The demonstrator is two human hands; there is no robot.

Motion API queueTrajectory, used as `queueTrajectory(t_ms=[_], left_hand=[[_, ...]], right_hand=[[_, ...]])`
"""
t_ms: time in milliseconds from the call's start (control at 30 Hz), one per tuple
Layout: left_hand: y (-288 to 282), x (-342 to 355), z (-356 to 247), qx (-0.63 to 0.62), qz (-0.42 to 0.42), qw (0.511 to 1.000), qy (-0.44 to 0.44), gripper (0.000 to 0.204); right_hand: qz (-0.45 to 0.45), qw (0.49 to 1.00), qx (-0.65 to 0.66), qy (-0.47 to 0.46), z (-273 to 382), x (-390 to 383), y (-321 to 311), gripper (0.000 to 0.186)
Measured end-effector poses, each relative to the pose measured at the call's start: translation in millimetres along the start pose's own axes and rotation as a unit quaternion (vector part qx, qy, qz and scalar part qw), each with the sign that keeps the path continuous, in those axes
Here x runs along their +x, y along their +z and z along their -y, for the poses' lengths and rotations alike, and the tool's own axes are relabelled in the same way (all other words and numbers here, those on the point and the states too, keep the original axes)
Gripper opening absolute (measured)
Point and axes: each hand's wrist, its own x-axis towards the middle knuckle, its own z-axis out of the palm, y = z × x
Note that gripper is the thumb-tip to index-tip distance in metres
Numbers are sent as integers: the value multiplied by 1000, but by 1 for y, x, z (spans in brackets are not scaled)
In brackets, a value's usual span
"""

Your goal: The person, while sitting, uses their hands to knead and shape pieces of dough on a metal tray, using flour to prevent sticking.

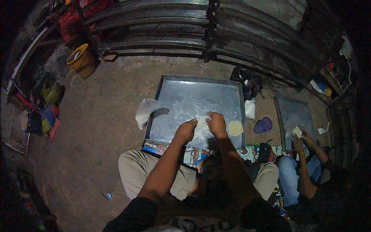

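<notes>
My left hand (pixel 186 130) and my right hand (pixel 217 123) are both closed, pinching a pale, floury piece of dough (pixel 201 122) from its two sides. They work over a large rectangular metal tray (pixel 174 91) with white flour strewn across its middle. Right of my right hand, a flat round of dough (pixel 235 128) lies in the tray's near corner. A clear plastic bag with white powder (pixel 145 112) leans over the tray's left edge. How far my fingertips sink into the dough is too small to tell.
A purple container (pixel 263 125), a white bag (pixel 250 109) and a black plastic bag (pixel 247 83) stand right of the tray. Farther right, a co-worker's hands (pixel 301 142) hold dough by another metal tray (pixel 291 108). A dark phone (pixel 264 152) lies near my knee. Metal racks (pixel 154 31) stand behind.
</notes>
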Motion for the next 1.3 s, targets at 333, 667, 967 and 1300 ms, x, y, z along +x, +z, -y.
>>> queueTrajectory(t_ms=[333,667,967,1300], left_hand=[[4,-2,5,102,-118,987,32,22],[-6,-23,-5,22,-94,994,41,34],[-9,-25,27,19,-146,987,67,37],[-14,-5,-28,-71,-186,980,-17,18]], right_hand=[[-7,975,-159,-156,6,-4,58,26],[-149,986,-15,-72,-27,13,27,22],[-35,976,-149,-152,-7,20,57,19],[134,988,-38,-61,-2,-16,27,58]])
